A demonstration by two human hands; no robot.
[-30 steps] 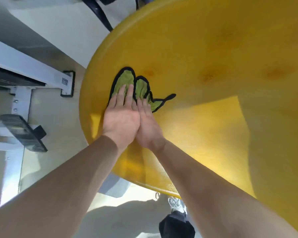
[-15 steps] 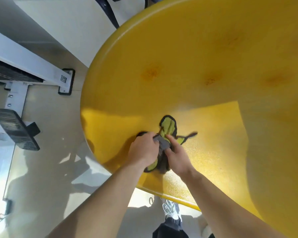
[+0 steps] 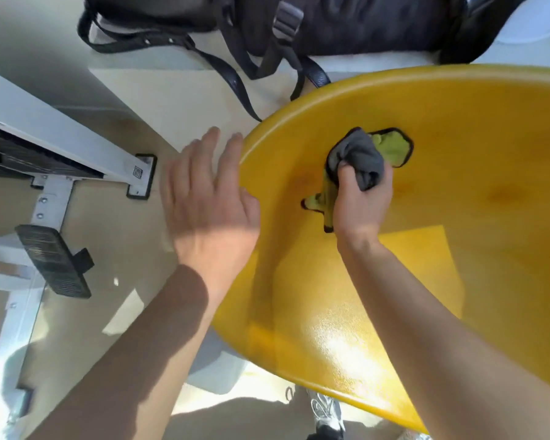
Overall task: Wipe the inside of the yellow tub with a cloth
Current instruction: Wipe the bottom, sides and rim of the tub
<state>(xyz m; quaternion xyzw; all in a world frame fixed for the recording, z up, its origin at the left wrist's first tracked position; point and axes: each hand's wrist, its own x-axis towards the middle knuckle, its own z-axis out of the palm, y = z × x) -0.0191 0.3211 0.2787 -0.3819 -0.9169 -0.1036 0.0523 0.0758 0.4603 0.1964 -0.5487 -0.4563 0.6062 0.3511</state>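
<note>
A: What could go wrong here?

B: The right hand (image 3: 362,204) grips the cloth (image 3: 361,157) in a bunch, so little of it meets the tub (image 3: 489,147) wall and patches may get missed. The left hand (image 3: 208,201), apart from it, lies flat and open at the rim. I can't tell if it touches, so the tub might shift.

A: Anything inside?

B: Only the cloth, under the right hand.

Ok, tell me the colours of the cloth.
The cloth is yellow-green and grey with black edging, best seen in the head view.
</note>
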